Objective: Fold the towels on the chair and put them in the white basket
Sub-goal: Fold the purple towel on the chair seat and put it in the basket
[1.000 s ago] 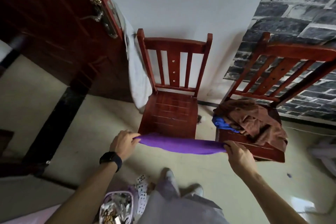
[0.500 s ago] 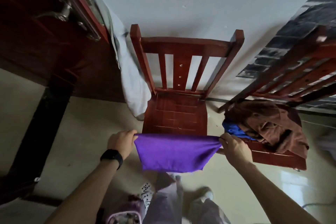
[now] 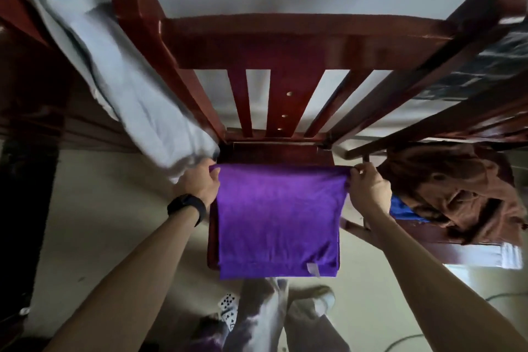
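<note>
A purple towel (image 3: 278,217) lies spread over the seat of the red wooden chair (image 3: 285,43) right in front of me, its near edge hanging over the seat's front. My left hand (image 3: 200,184) pinches the towel's far left corner and my right hand (image 3: 368,190) pinches its far right corner. On a second red chair (image 3: 463,248) to the right lie a crumpled brown towel (image 3: 451,188) and a blue towel (image 3: 404,210) partly under it. No white basket is in view.
A pale grey cloth (image 3: 120,74) hangs from the dark door at the left, beside the chair's back. Playing cards (image 3: 228,308) lie on the beige floor by my feet. A cable (image 3: 405,340) runs across the floor at the lower right.
I have leaned in over the chair. The purple towel, stretched in the air before the seat earlier, has gone forward and down and now lies across the seat, both hands still at its corners.
</note>
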